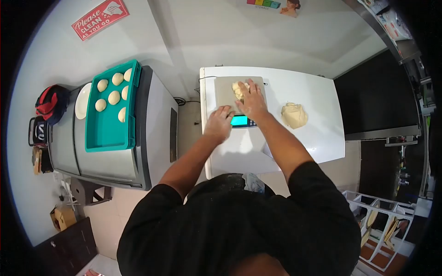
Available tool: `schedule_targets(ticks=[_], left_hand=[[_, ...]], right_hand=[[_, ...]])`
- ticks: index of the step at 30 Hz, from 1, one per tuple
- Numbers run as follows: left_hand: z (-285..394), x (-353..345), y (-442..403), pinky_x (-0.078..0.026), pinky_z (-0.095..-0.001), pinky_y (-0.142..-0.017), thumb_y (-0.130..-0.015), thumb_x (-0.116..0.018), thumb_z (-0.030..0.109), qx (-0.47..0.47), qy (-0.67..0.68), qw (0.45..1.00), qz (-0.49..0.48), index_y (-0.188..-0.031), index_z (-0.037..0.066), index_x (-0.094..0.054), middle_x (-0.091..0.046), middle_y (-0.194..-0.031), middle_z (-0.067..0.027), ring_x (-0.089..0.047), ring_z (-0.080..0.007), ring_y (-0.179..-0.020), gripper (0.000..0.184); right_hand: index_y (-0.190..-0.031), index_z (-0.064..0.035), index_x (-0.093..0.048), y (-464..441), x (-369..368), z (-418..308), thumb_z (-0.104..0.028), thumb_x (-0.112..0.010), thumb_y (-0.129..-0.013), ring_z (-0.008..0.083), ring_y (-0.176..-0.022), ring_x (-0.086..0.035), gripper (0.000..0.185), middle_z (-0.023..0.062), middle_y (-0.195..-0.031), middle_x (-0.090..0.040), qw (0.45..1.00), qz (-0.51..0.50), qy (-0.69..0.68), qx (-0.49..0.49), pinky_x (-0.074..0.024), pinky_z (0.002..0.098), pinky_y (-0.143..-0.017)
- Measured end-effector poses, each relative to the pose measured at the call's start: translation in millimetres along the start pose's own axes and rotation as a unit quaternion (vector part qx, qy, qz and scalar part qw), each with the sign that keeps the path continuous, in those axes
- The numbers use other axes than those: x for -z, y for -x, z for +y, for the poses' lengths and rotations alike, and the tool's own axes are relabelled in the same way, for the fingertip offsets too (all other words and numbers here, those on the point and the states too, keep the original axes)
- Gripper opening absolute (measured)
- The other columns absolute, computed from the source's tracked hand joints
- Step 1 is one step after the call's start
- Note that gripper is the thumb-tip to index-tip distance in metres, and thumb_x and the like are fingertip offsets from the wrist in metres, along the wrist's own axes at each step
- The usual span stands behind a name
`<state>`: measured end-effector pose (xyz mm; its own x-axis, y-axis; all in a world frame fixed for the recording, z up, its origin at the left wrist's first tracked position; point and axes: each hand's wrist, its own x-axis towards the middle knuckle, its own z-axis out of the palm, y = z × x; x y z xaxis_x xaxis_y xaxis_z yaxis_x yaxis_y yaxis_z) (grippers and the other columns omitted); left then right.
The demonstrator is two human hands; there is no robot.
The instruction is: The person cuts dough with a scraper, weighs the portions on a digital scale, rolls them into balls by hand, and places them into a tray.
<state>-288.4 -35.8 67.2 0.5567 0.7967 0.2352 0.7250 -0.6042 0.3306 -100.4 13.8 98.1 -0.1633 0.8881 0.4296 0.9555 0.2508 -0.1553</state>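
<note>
Touching the small dough (237, 90) on the scale (224, 95) with the right hand (252, 103), fingers spread, not clenched. Just ahead and a bit left to the dough from there; ahead and right, but farther, from the left hand (219, 123). Cannot tell about any left grip. Lumpy, with no clear long side.

A red sign (100, 19) hangs on the white wall (60, 55). A red and black bag (51, 105) is near a white plate (82, 102), which lies on a big grey chest (108, 165). A dark stool (87, 191) stands near a brown box (65, 216).
</note>
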Motion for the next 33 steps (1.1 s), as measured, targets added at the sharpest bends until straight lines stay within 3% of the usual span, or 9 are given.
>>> schedule_targets(ticks=[5, 6, 8, 13, 16, 20, 23, 29, 33], left_hand=[[-4.9, 12.9, -5.1, -0.043, -0.0465, -0.108, -0.086, -0.066, 0.018, 0.000, -0.020, 0.998, -0.059, -0.126, 0.007, -0.064, -0.057, -0.136, -0.0124, -0.050, -0.0325, -0.132, 0.042], [-8.1, 15.4, -6.5, -0.044, -0.0463, -0.107, -0.088, -0.063, 0.018, -0.002, -0.006, 0.997, -0.072, -0.126, 0.007, -0.065, -0.058, -0.135, -0.0134, -0.052, -0.0321, -0.130, 0.039], [-12.4, 19.8, -13.0, -0.045, -0.0460, -0.105, -0.094, -0.056, 0.018, -0.009, 0.022, 0.995, -0.098, -0.124, 0.007, -0.066, -0.060, -0.135, -0.0155, -0.056, -0.0311, -0.127, 0.035], [-25.5, 44.6, -23.7, -0.049, -0.0457, -0.100, -0.100, -0.053, 0.027, 0.109, 0.337, 0.935, 0.032, -0.122, 0.005, -0.067, -0.062, -0.130, -0.0213, -0.062, -0.0341, -0.118, 0.034], [18.4, 111.2, -36.0, -0.052, -0.0474, -0.092, -0.104, -0.050, 0.039, 0.171, 0.451, 0.827, 0.290, -0.110, 0.003, -0.072, -0.069, -0.112, -0.0243, -0.066, -0.0402, -0.102, 0.042], [34.3, 135.2, -57.4, -0.054, -0.0458, -0.085, -0.103, -0.048, 0.045, 0.234, 0.196, 0.952, 0.011, -0.097, 0.004, -0.075, -0.071, -0.091, -0.0225, -0.069, -0.0384, -0.091, 0.049], [52.4, 114.0, -60.2, -0.053, -0.0452, -0.077, -0.105, -0.046, 0.048, 0.166, 0.189, 0.963, 0.098, -0.084, 0.002, -0.072, -0.072, -0.079, -0.0169, -0.070, -0.0343, -0.080, 0.056], [118.5, 134.5, -80.9, -0.054, -0.0425, -0.079, -0.105, -0.042, 0.054, 0.307, 0.386, 0.869, 0.036, -0.089, 0.003, -0.073, -0.071, -0.078, -0.0193, -0.072, -0.0282, -0.083, 0.062], [146.0, 105.8, -96.5, -0.054, -0.0416, -0.078, -0.107, -0.038, 0.054, 0.182, 0.481, 0.789, 0.338, -0.092, 0.002, -0.071, -0.070, -0.079, -0.0148, -0.069, -0.0289, -0.076, 0.063]], right_hand=[[-0.130, -0.0099, -0.059, -51.0, -26.4, 32.4, -0.031, -0.071, -0.094, 0.0348, -0.105, -0.066, 0.044, 0.0124, -0.112, -0.068, 0.975, -0.184, -0.089, -0.086, -0.0551, 0.0476, -0.083], [-0.129, -0.0107, -0.059, -51.0, -16.1, 33.0, -0.033, -0.069, -0.096, 0.0304, -0.099, -0.067, 0.041, 0.0102, -0.109, -0.069, 0.916, -0.173, -0.305, -0.197, -0.0547, 0.0441, -0.077], [-0.126, -0.0124, -0.060, -50.7, 15.7, 25.3, -0.038, -0.065, -0.100, 0.0216, -0.087, -0.068, 0.037, 0.0056, -0.102, -0.069, 0.635, -0.116, -0.666, -0.375, -0.0540, 0.0371, -0.067], [-0.121, -0.0121, -0.060, -16.9, 96.3, -25.9, -0.042, -0.061, -0.102, 0.0120, -0.082, -0.063, 0.035, 0.0027, -0.098, -0.067, 0.650, -0.170, -0.648, -0.358, -0.0489, 0.0290, -0.063], [-0.116, -0.0103, -0.061, -3.8, 106.0, -51.2, -0.042, -0.060, -0.103, 0.0126, -0.083, -0.063, 0.035, 0.0036, -0.100, -0.068, 0.638, -0.128, -0.635, -0.417, -0.0488, 0.0297, -0.063], [-0.113, -0.0047, -0.063, 8.7, 115.7, -74.8, -0.039, -0.060, -0.102, 0.0174, -0.072, -0.066, 0.036, 0.0061, -0.097, -0.070, 0.561, -0.122, -0.712, -0.403, -0.0501, 0.0320, -0.056], [-0.112, -0.0056, -0.062, 18.8, 78.6, -77.7, -0.040, -0.057, -0.104, 0.0188, -0.088, -0.066, 0.036, 0.0053, -0.103, -0.068, 0.572, 0.003, -0.707, -0.414, -0.0526, 0.0356, -0.071], [-0.115, -0.0052, -0.061, 29.9, 143.4, -35.7, -0.039, -0.053, -0.105, 0.0215, -0.108, -0.063, 0.036, 0.0039, -0.114, -0.066, 0.548, 0.031, -0.743, -0.383, -0.0499, 0.0382, -0.094], [-0.116, -0.0049, -0.061, 17.8, 192.1, -34.0, -0.038, -0.051, -0.105, 0.0204, -0.114, -0.059, 0.036, 0.0049, -0.121, -0.063, 0.627, 0.088, -0.706, -0.318, -0.0467, 0.0364, -0.099]])
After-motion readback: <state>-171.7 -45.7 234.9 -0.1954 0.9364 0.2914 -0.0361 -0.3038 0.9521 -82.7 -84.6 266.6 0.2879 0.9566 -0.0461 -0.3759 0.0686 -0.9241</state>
